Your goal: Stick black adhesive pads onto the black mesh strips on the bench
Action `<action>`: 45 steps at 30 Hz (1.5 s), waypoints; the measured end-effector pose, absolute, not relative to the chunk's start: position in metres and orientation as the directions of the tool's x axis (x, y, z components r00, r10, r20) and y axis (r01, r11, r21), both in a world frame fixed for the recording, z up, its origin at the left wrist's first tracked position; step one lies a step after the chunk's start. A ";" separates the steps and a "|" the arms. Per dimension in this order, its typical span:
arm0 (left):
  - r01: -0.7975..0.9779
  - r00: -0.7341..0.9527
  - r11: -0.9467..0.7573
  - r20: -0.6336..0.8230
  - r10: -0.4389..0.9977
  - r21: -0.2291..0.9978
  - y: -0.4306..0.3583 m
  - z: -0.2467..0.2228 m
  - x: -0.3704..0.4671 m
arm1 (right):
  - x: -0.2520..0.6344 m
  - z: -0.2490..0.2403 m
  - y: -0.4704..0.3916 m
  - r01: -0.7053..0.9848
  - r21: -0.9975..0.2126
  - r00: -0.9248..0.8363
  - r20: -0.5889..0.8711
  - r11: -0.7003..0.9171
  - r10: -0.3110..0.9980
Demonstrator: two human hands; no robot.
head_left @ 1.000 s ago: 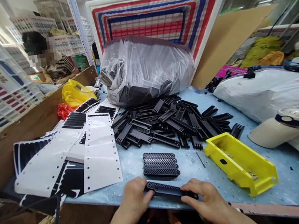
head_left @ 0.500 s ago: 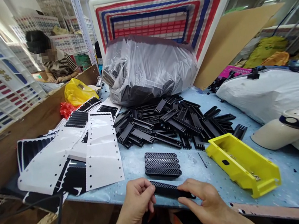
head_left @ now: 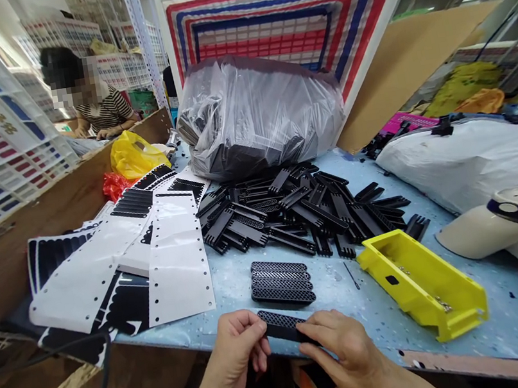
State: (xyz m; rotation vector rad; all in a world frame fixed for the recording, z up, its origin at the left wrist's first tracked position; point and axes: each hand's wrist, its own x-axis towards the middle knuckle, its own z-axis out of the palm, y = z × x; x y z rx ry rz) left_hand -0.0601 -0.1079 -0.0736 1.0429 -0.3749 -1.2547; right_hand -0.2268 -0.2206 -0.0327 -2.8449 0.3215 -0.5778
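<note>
Strip [head_left: 283, 328], black and with a net-like pattern on its top face, is situated just at the near side of the neat stack [head_left: 280, 279] of similar pieces. Right hand [head_left: 342, 345] pinches its right part between the thumb and the fingers. On left hand [head_left: 238, 343], the thumb and the forefinger are pressed together at the left end, but I cannot tell whether the tip is between them. By my judgement the strip is light and rather stiff, probably of plastic, and not very fragile; the pattern should give some grip, while the smooth side may slip a little. It seems best to hold it by the long edges close to both ends. Beyond the stack lies a loose pile [head_left: 291, 212] of black pieces, and to its right a yellow tray [head_left: 403, 294].
</note>
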 end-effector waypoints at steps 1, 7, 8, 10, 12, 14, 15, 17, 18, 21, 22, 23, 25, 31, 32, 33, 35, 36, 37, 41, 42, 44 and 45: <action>0.597 0.319 -0.049 -0.294 -0.901 0.800 -0.107 -0.074 -0.060 | -0.227 -0.033 -0.220 -0.160 -0.257 0.897 0.366 -0.953 -0.249; 0.481 0.357 -0.131 -0.330 -0.874 0.867 -0.105 -0.080 -0.056 | -0.230 -0.034 -0.221 -0.159 -0.300 0.871 0.406 -0.941 -0.277; 0.461 0.388 -0.126 -0.327 -0.862 0.879 -0.105 -0.082 -0.054 | -0.232 -0.033 -0.223 -0.168 -0.312 0.872 0.396 -0.935 -0.289; 0.418 0.490 -0.078 -0.297 -0.819 0.905 -0.105 -0.087 -0.050 | -0.236 -0.032 -0.227 -0.196 -0.342 0.871 0.369 -0.919 -0.323; 0.349 0.579 -0.027 -0.238 -0.780 0.937 -0.105 -0.090 -0.046 | -0.240 -0.034 -0.232 -0.226 -0.366 0.863 0.355 -0.903 -0.360; 0.287 0.597 0.000 -0.179 -0.782 0.958 -0.106 -0.092 -0.045 | -0.242 -0.036 -0.236 -0.239 -0.361 0.855 0.361 -0.901 -0.372; 0.267 0.587 0.004 -0.159 -0.794 0.964 -0.108 -0.093 -0.045 | -0.242 -0.037 -0.237 -0.240 -0.343 0.855 0.369 -0.908 -0.365; 0.235 0.556 -0.006 -0.140 -0.819 0.972 -0.112 -0.094 -0.047 | -0.240 -0.038 -0.238 -0.234 -0.292 0.856 0.391 -0.927 -0.339; 0.214 0.543 -0.018 -0.135 -0.829 0.977 -0.114 -0.096 -0.048 | -0.239 -0.038 -0.238 -0.229 -0.268 0.857 0.400 -0.936 -0.325; 0.137 0.503 -0.058 -0.120 -0.856 0.989 -0.120 -0.101 -0.051 | -0.233 -0.039 -0.238 -0.216 -0.231 0.854 0.426 -0.949 -0.298; 0.120 0.492 -0.065 -0.117 -0.863 0.991 -0.121 -0.102 -0.051 | -0.231 -0.040 -0.238 -0.217 -0.231 0.854 0.427 -0.949 -0.299; 0.113 0.484 -0.071 -0.117 -0.867 0.991 -0.122 -0.103 -0.051 | -0.230 -0.041 -0.238 -0.217 -0.234 0.854 0.425 -0.948 -0.300; 0.131 0.469 -0.081 -0.134 -0.873 0.988 -0.123 -0.104 -0.050 | -0.228 -0.044 -0.239 -0.221 -0.243 0.857 0.414 -0.944 -0.307; 0.230 0.446 -0.098 -0.194 -0.874 0.968 -0.122 -0.099 -0.046 | -0.226 -0.047 -0.243 -0.219 -0.253 0.871 0.386 -0.942 -0.306; 0.236 0.445 -0.098 -0.197 -0.874 0.967 -0.122 -0.098 -0.046 | -0.226 -0.047 -0.243 -0.218 -0.251 0.870 0.387 -0.943 -0.304; 0.241 0.445 -0.097 -0.199 -0.873 0.966 -0.121 -0.097 -0.046 | -0.225 -0.047 -0.242 -0.218 -0.249 0.870 0.389 -0.944 -0.303; 0.248 0.445 -0.097 -0.202 -0.872 0.964 -0.121 -0.096 -0.046 | -0.224 -0.048 -0.241 -0.224 -0.245 0.869 0.387 -0.943 -0.307; 0.250 0.445 -0.096 -0.203 -0.872 0.964 -0.121 -0.096 -0.046 | -0.223 -0.048 -0.240 -0.229 -0.247 0.869 0.384 -0.942 -0.311; 0.251 0.443 -0.096 -0.203 -0.874 0.963 -0.120 -0.096 -0.046 | -0.223 -0.049 -0.240 -0.232 -0.249 0.869 0.380 -0.940 -0.316; 0.254 0.436 -0.089 -0.196 -0.878 0.963 -0.120 -0.097 -0.046 | -0.222 -0.050 -0.239 -0.242 -0.259 0.870 0.369 -0.935 -0.327; 0.255 0.436 -0.086 -0.193 -0.879 0.963 -0.120 -0.097 -0.045 | -0.222 -0.050 -0.240 -0.243 -0.260 0.871 0.365 -0.934 -0.329; 0.256 0.437 -0.081 -0.190 -0.879 0.963 -0.120 -0.097 -0.045 | -0.222 -0.051 -0.241 -0.244 -0.261 0.876 0.354 -0.934 -0.327; 0.257 0.438 -0.080 -0.190 -0.879 0.963 -0.120 -0.097 -0.045 | -0.222 -0.052 -0.241 -0.243 -0.261 0.879 0.347 -0.934 -0.326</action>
